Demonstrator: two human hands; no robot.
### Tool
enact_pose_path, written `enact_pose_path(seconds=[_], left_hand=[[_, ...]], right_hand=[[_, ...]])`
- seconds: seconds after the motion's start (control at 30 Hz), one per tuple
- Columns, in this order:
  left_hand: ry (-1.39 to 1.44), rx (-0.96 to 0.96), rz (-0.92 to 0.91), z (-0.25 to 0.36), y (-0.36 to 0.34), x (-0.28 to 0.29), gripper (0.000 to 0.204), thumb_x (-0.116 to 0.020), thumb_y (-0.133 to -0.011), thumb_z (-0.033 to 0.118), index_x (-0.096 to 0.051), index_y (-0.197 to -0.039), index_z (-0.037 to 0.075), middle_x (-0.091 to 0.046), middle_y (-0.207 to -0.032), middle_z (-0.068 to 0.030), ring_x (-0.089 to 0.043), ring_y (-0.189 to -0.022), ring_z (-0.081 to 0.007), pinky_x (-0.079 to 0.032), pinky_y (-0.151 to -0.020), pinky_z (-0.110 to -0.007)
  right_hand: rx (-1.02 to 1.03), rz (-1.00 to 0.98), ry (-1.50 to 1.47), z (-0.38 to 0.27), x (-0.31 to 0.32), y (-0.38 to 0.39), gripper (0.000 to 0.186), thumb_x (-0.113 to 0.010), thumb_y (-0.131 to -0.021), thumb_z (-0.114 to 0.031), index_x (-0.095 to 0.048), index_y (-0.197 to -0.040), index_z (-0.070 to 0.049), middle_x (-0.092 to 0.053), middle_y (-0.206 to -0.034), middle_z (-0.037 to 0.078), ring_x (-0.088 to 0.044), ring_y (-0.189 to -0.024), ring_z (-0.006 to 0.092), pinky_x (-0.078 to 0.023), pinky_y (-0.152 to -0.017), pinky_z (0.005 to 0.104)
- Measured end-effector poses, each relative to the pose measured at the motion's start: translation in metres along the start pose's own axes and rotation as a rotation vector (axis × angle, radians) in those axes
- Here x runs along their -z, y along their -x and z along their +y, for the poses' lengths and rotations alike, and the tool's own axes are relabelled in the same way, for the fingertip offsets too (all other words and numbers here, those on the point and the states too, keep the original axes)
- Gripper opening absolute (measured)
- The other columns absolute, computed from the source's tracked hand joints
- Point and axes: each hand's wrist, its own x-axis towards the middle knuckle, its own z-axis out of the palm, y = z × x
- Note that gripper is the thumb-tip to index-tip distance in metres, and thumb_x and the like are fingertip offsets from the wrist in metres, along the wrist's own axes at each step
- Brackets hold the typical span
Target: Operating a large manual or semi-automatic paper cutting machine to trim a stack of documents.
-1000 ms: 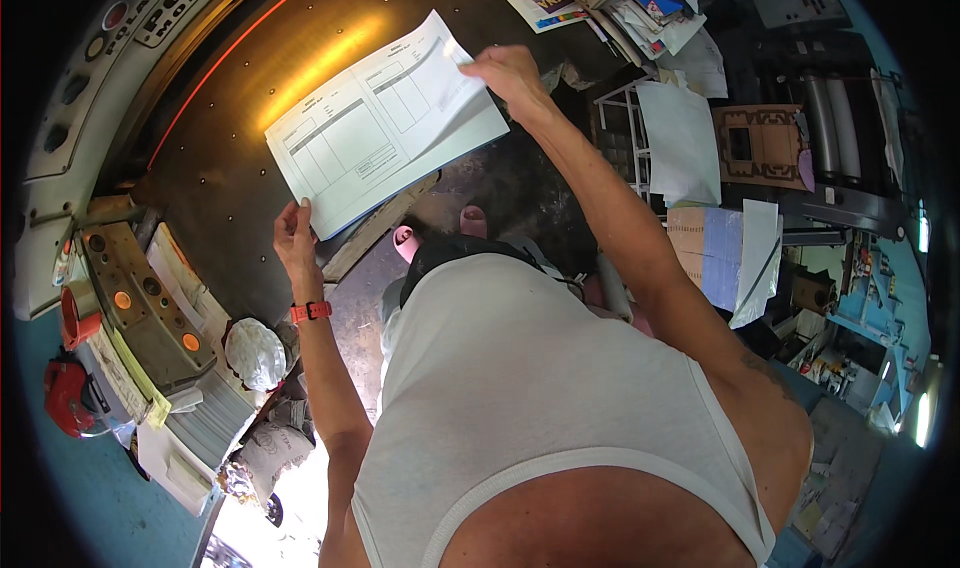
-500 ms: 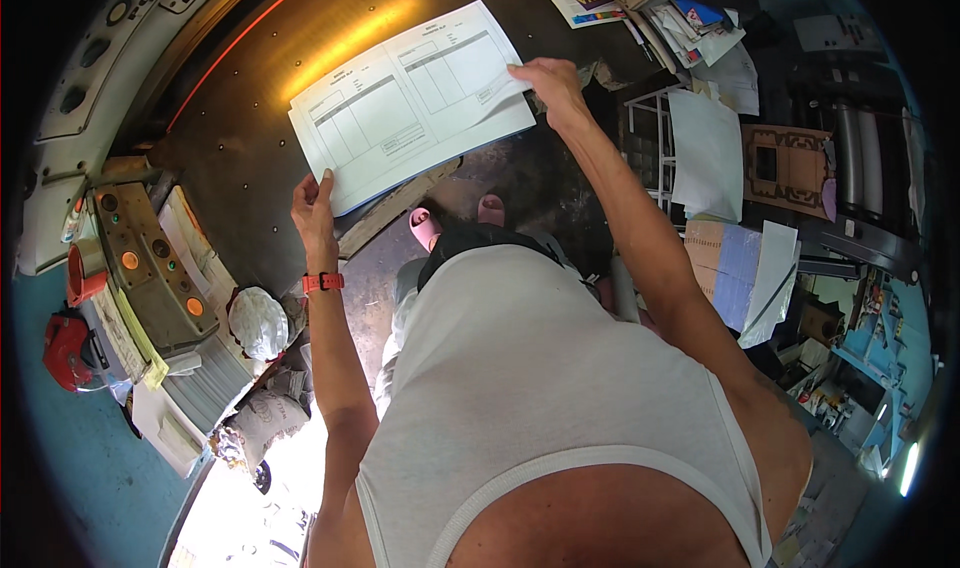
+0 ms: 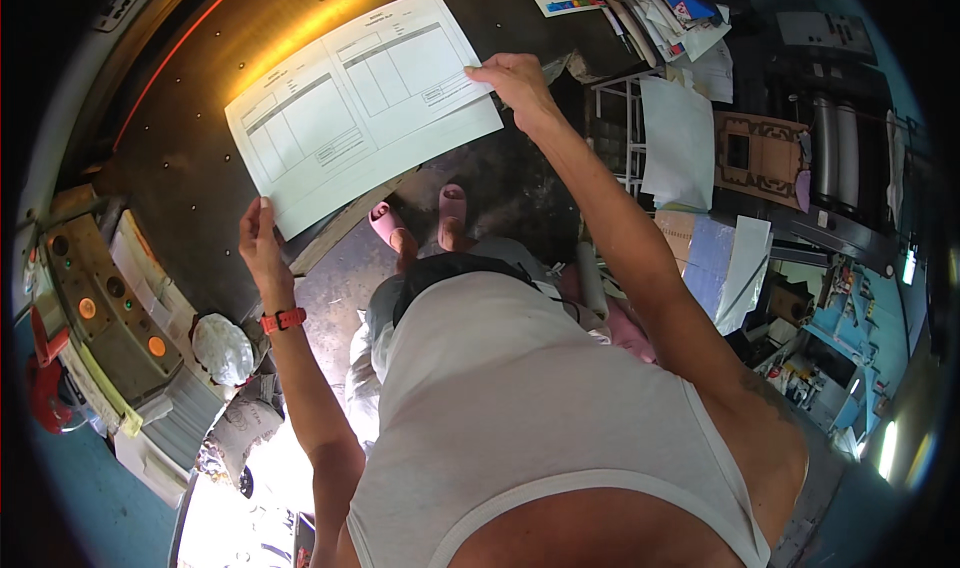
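A: How do the fingers stand?

B: The right hand point(image 3: 518, 88) has thumb and forefinger pressed together on the right edge of the printed sheet point(image 3: 340, 118). The other fingers are curled in behind.

A: And the left hand point(image 3: 264, 253)?

B: Its thumb tip touches the lower left corner of the papers, with the other fingers loosely bent beside it. I can't tell whether they pinch anything underneath.

A: Where is the sheet itself?

B: Spread between both hands, over the dark tabletop point(image 3: 180, 138). Two forms are printed on it side by side, and plain paper point(image 3: 410, 163) shows below its lower edge.

A: What comes next, going outward?

B: A red wristband point(image 3: 284, 320) on the left wrist, then a wooden strip point(image 3: 345, 230) along the table's near edge. Pink slippers point(image 3: 453, 203) are on the feet below.

A: Further out?

B: On the left, a control panel point(image 3: 110, 303) with lit orange buttons, near a round silvery bundle point(image 3: 222, 350). On the right, a brown cardboard piece point(image 3: 758, 163) with a cut-out, beside a hanging white sheet point(image 3: 677, 143).
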Motion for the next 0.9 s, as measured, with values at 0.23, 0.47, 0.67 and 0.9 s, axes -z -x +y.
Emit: enact_pose_path(seconds=[0.23,0.47,0.67,0.9], left_hand=[[-0.077,0.028,-0.002,0.01,0.004,0.001,0.045,-0.07,-0.091,0.034,-0.062,-0.125,0.005,-0.063,-0.099,0.0031,-0.051,-0.084,-0.0053,-0.038,-0.071,-0.024],[-0.09,0.019,-0.032,0.014,0.004,0.007,0.047,-0.069,-0.092,0.034,-0.06,-0.128,0.005,-0.063,-0.107,0.0001,-0.055,-0.093,-0.0087,-0.042,-0.078,-0.026],[-0.195,-0.146,-0.178,0.013,0.009,0.019,0.055,-0.068,-0.093,0.024,-0.049,-0.14,0.002,-0.06,-0.124,-0.0129,-0.059,-0.104,-0.0148,-0.048,-0.082,-0.029],[-0.206,-0.097,-0.221,0.015,0.012,0.026,0.056,-0.067,-0.094,0.024,-0.048,-0.141,0.002,-0.058,-0.126,-0.0149,-0.058,-0.1,-0.0148,-0.048,-0.083,-0.029]], right_hand=[[0.065,-0.008,0.13,0.013,0.003,-0.001,0.024,-0.079,-0.077,-0.019,-0.07,-0.078,0.004,-0.061,-0.064,0.0,-0.049,-0.059,0.007,-0.038,-0.053,0.026],[0.048,-0.032,0.2,0.014,0.006,-0.003,0.023,-0.077,-0.081,-0.02,-0.071,-0.082,0.003,-0.064,-0.07,0.001,-0.052,-0.065,0.0061,-0.039,-0.06,0.0242],[0.151,-0.016,0.303,0.014,0.013,-0.004,0.024,-0.078,-0.082,-0.022,-0.07,-0.081,0.001,-0.06,-0.067,-0.002,-0.048,-0.064,0.0049,-0.037,-0.058,0.0238],[0.135,-0.07,0.465,0.022,0.023,-0.005,0.027,-0.078,-0.079,-0.025,-0.071,-0.081,0.001,-0.067,-0.067,0.006,-0.058,-0.06,0.01,-0.046,-0.058,0.028]])
